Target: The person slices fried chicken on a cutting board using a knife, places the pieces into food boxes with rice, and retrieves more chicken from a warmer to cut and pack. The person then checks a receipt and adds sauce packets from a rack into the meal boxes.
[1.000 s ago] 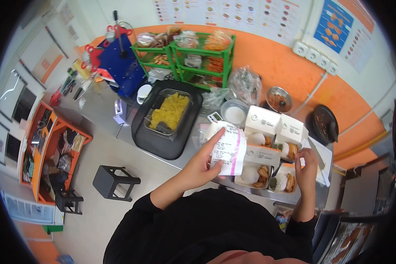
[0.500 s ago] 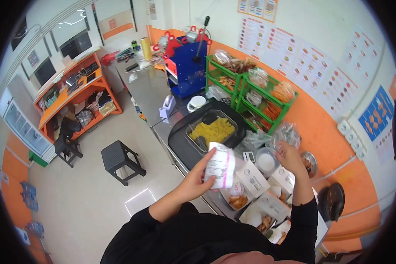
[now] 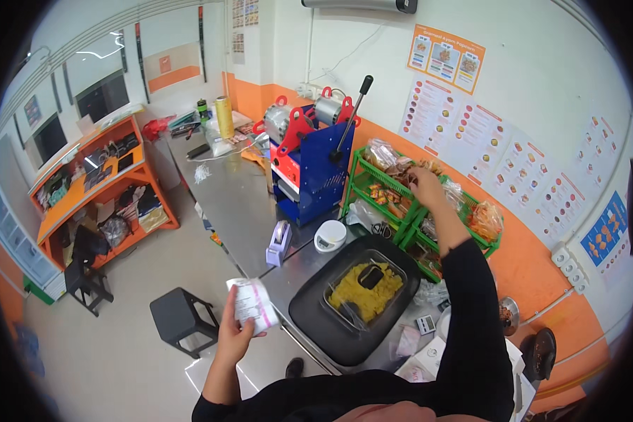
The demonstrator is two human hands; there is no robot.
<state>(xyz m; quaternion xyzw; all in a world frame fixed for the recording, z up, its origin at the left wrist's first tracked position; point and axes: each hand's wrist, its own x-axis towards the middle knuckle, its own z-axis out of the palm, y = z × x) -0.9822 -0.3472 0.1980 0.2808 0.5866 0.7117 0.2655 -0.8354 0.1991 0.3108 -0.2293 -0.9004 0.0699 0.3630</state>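
My left hand (image 3: 233, 339) grips a white paper receipt (image 3: 254, 307) with a pink stripe, held up left of the counter's edge. My right hand (image 3: 425, 190) reaches over the upper tier of a green plastic basket rack (image 3: 388, 184), beside bagged brown items (image 3: 385, 153). Its fingers are curled downward, and what they hold, if anything, cannot be made out. In front of me, a black electric pan (image 3: 309, 309) contains a clear-lidded tray of yellow food (image 3: 368, 290).
A blue and red lever machine (image 3: 316, 176), a lilac tape dispenser (image 3: 279, 243) and a round white container (image 3: 330, 235) stand on the steel counter (image 3: 228, 211). White food boxes (image 3: 429, 355) sit at my right. A black stool (image 3: 179, 316) is on the floor.
My right hand has gone from near the round plastic container up to the green rack. My left hand has moved left and lower with the receipt. The view has shifted toward the wall.
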